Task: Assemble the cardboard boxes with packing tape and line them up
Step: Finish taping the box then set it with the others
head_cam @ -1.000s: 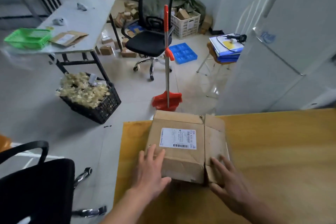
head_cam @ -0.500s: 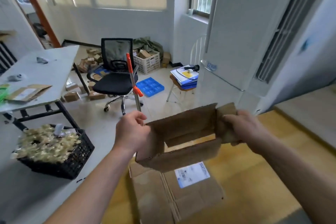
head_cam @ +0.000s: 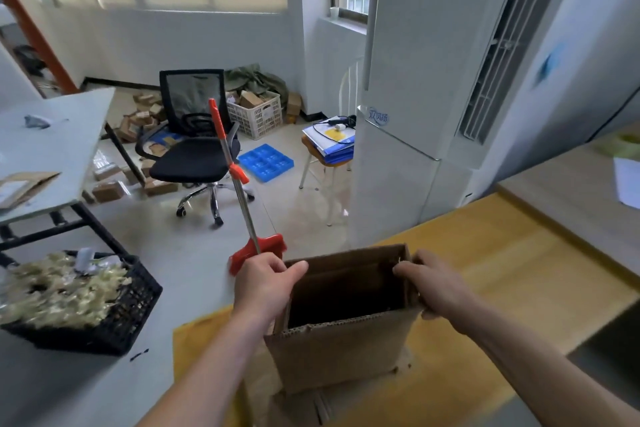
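box (head_cam: 341,333) on table (head_cam: 512,274) | broom (head_cam: 239,191) behind box | crate (head_cam: 104,319) left

Between my left hand (head_cam: 265,284) and right hand (head_cam: 434,286): box (head_cam: 343,350) of matt brown corrugated cardboard, fluting visible along the raw near edge. Under it, tabletop (head_cam: 502,274) looks like yellow wood-grain laminate, low sheen. Flattened cardboard (head_cam: 298,409) lies below the box, same dull brown. Beyond my left hand, dustpan (head_cam: 256,253) in glossy red plastic on a bright metal handle. Far left, crate (head_cam: 114,319) of black plastic lattice. Floor (head_cam: 194,243) ahead is smooth, slightly reflective. Ahead of my right hand, cabinet (head_cam: 398,114) is glossy white.
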A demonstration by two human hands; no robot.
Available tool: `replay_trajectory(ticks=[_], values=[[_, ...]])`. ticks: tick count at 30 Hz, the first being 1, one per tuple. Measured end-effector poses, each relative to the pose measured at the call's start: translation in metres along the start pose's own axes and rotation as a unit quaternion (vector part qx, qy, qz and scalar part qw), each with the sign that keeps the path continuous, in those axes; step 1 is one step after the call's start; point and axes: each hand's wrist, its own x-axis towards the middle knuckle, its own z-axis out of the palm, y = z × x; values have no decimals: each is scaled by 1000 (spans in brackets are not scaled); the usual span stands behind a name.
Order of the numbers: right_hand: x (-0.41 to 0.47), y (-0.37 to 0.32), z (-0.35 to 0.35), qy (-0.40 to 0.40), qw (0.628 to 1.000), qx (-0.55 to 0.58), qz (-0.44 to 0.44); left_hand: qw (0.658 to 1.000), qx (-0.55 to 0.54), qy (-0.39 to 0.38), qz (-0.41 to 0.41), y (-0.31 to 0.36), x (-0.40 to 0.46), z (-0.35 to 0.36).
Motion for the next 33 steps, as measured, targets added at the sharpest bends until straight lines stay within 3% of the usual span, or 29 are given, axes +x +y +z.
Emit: replay_trajectory(ticks=[4, 8, 11, 13, 15, 21, 26, 31, 33], values=[[-1, 9, 5, 28, 995, -66, -62, 990, -38, -124, 55, -19, -7, -9], [3, 0, 10, 67, 965, -214, -136, 983, -87, -138, 85, -43, -9, -13], [5, -8, 10, 19, 931, -330, -152, 976, -140, -162, 46, -58, -9, -9], [7, 0, 16, -42, 919, -375, -113, 974, -80, -203, 61, -64, -12, -4], [7, 15, 22, -80, 941, -319, -80, 971, -32, -217, 96, -63, -12, 1], [-6, 27, 29, -14, 952, -272, -138, 972, 41, -213, 95, -63, -4, 8], [-14, 41, 46, -118, 940, -279, -156, 969, 72, -219, 93, -66, -7, 12], [-23, 41, 23, -272, 949, -58, -149, 972, 13, -199, 123, -75, -7, 4], [-28, 55, 28, -245, 955, -85, -143, 974, 0, -180, 138, -76, -10, 0]])
